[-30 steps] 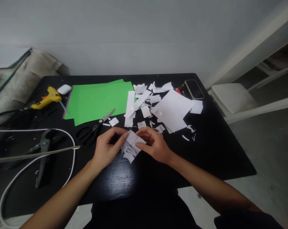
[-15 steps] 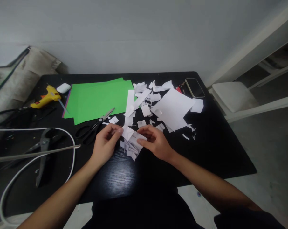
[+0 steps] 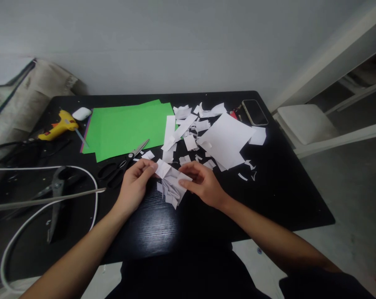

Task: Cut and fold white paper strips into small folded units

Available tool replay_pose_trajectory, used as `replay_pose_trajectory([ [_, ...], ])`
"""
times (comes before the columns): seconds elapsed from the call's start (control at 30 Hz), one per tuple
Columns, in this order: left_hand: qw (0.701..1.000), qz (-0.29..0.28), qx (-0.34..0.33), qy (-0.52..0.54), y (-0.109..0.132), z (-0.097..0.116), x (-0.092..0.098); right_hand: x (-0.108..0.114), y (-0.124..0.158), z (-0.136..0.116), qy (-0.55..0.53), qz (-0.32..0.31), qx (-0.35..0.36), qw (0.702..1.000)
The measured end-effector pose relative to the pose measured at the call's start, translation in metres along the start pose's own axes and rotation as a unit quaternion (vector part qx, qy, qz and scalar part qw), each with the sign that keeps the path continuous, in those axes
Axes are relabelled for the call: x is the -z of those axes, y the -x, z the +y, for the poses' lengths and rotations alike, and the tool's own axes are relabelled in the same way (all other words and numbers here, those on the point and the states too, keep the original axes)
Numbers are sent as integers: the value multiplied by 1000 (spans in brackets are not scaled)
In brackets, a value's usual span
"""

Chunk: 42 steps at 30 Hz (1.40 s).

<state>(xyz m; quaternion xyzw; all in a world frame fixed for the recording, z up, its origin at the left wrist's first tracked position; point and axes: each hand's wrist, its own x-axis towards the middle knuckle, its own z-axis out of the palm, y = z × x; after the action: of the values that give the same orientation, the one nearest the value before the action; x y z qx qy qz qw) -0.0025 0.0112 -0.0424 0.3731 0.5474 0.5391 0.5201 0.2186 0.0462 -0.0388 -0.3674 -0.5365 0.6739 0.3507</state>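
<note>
Between thumb and fingers, my left hand (image 3: 135,178) pinches a small white paper piece (image 3: 163,168). My right hand (image 3: 202,182) grips the edge of a larger piece of white paper (image 3: 181,182) with its thumb on top. The two pieces overlap, and I cannot tell whether they are joined. Below them fans a bunch of cut paper strips (image 3: 171,195), just above or on the black table. Beyond my left hand lie black-handled scissors (image 3: 125,162), blades slightly apart. Paper scraps (image 3: 190,142) spread out past both hands.
Green sheets (image 3: 128,131) lie at the back left beside a yellow glue gun (image 3: 62,126) and a white case (image 3: 81,113). Larger white sheets (image 3: 227,141) and a phone (image 3: 255,112) are at the right. A white cable (image 3: 96,203) loops over dark shears (image 3: 55,203) on the left.
My left hand has shifted slightly left with its small paper piece, uncovering more of the larger piece. My right hand has stayed nearly still.
</note>
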Motion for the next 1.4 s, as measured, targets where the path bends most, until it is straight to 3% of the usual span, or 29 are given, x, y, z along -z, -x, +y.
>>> replay_pose_trajectory([
  [0.37,1000,-6,-2,1,2,1,1,-1,-1,0,3,6,6,1000],
  [0.7,996,-31,-46,-76,5,10,-3,-1,0,0,-13,1,-2,1000],
  [1.0,992,-91,-70,-58,8,13,-12,-2,0,2,-12,-16,-4,1000],
  [1.4,991,-124,-38,-42,10,9,-11,-4,1,1,-7,-16,15,1000],
])
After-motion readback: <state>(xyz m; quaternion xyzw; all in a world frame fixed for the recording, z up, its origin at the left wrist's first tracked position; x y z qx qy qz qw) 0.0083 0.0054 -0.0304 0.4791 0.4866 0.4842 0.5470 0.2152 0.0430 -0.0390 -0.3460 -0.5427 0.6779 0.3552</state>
